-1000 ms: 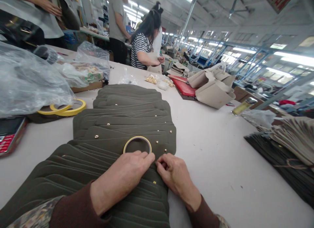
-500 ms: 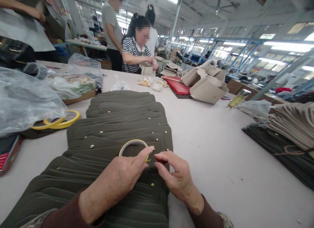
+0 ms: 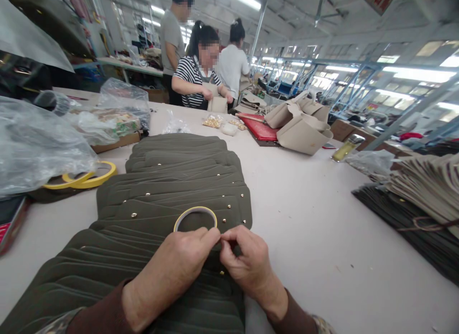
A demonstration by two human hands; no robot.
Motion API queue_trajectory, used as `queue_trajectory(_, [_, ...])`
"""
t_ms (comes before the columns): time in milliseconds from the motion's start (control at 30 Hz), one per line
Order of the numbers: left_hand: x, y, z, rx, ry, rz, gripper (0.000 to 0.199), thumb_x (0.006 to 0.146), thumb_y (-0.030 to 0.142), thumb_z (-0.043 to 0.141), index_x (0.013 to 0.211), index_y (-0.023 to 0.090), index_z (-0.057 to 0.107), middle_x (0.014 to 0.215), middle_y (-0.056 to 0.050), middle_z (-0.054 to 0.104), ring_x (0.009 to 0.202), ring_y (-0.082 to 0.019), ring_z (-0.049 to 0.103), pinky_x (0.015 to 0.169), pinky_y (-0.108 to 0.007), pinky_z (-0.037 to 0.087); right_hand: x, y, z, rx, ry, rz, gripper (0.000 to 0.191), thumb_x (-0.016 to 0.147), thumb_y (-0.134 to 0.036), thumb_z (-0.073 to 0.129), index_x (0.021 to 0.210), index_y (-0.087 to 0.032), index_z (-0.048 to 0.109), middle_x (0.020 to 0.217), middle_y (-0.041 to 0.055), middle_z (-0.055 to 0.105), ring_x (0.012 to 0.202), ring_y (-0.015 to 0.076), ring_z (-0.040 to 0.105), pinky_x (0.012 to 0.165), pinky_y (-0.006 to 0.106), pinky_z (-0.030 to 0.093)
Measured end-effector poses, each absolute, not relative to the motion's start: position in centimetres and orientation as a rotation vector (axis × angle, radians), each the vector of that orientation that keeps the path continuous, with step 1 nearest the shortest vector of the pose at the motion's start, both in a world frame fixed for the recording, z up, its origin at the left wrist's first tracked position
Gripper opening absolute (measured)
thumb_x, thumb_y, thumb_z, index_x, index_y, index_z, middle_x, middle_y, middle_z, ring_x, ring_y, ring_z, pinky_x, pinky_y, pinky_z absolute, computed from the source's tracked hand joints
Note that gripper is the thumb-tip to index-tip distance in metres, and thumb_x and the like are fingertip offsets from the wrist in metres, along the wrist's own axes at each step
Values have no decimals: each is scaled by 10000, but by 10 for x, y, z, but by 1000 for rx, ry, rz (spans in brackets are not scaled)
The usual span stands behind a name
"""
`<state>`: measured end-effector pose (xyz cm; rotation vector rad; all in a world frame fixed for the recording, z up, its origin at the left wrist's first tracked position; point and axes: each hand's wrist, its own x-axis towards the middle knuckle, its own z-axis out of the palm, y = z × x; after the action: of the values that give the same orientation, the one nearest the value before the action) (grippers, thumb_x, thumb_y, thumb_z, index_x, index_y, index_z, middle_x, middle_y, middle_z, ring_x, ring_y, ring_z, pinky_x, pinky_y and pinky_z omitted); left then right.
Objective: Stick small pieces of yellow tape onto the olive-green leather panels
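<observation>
My left hand (image 3: 179, 257) is closed on a thin roll of yellow tape (image 3: 195, 209), which stands up behind its thumb and fingers. Against its fingertips, the thumb and forefinger of my right hand (image 3: 247, 260) meet in a pinch where the tape's loose end was; the end itself is hidden by the fingers. Both hands are over a long row of overlapping dark green flat pieces (image 3: 168, 181) with rounded corners. Small gold-coloured studs (image 3: 134, 215) show on several of them.
Two yellow tape rolls (image 3: 89, 176) lie at the left beside a clear plastic bag (image 3: 32, 142). Beige bag pieces (image 3: 304, 128) and a red item (image 3: 260, 127) lie further back. A bottle (image 3: 347, 147) and stacked pieces (image 3: 426, 190) are at right. A co-worker (image 3: 201, 66) handles a beige piece across the table.
My right hand has moved left and its fingers have closed against my left fingertips. The tape's loose end has gone out of sight. Across the table, the co-worker's hands have moved apart.
</observation>
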<state>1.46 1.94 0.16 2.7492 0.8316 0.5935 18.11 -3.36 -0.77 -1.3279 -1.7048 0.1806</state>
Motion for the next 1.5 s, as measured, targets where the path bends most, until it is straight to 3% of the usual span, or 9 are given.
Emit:
queue_trajectory(167, [20,15,1,2730,815,772,193,942,125,399,789,215,476,621,53,519,522,-118,529,497,-251,355,190,-19,-16,-1498,-1155,839,139,787,-268,593,703,-160,615,541,-14,596,437,111,546,431,212,446])
queue_trajectory(267, [18,22,2,2790,926,788,140,955,167,418,861,210,513,717,27,580,641,-142,570,575,-264,397,200,-10,-24,-1482,-1029,975,229,771,-358,652,771,-129,661,553,-3,613,436,106,551,428,208,468])
queue_trajectory(400, [17,36,6,2859,1191,666,92,932,166,469,918,198,555,900,-34,633,862,-216,579,731,-335,447,202,-7,-31,-1516,-1127,928,254,808,-373,649,842,-128,707,619,16,642,495,105,570,471,202,489])
queue_trajectory(700, [24,41,11,2834,1344,450,109,888,123,517,895,187,605,864,-41,641,848,-241,568,780,-396,450,193,3,-32,-1620,-1526,427,158,849,-217,566,758,-177,688,713,26,681,616,151,612,606,259,471])
queue_trajectory(867, [21,42,11,2824,1402,439,127,902,128,491,922,189,600,864,-37,636,842,-241,567,763,-390,442,196,2,-33,-1692,-1489,435,122,856,-239,600,965,-183,601,580,-36,613,539,151,607,569,253,467])
queue_trajectory(933, [20,42,12,2819,1405,449,129,903,126,490,933,192,597,867,-34,637,838,-237,570,759,-385,439,199,-2,-34,-1670,-1418,482,105,881,-265,583,953,-188,579,610,-34,617,504,138,598,531,245,470])
queue_trajectory(1133, [20,42,10,2815,1392,465,124,913,140,478,904,192,590,854,-37,638,839,-236,577,762,-382,440,200,-8,-37,-1466,-1711,230,150,908,-160,524,920,-178,672,838,63,659,773,176,637,726,289,508])
queue_trajectory(1333, [22,43,11,2810,1387,479,134,923,151,463,893,189,587,838,-41,640,832,-232,581,773,-377,436,198,1,-34,-1589,-1698,232,124,869,-168,579,854,-182,702,775,49,644,708,180,614,686,295,493])
queue_trajectory(1500, [22,44,11,2796,1397,469,127,923,159,469,906,192,590,852,-39,648,841,-236,587,774,-381,436,204,0,-32,-1649,-1403,427,206,880,-256,544,1043,-161,626,901,58,667,553,126,568,584,270,488])
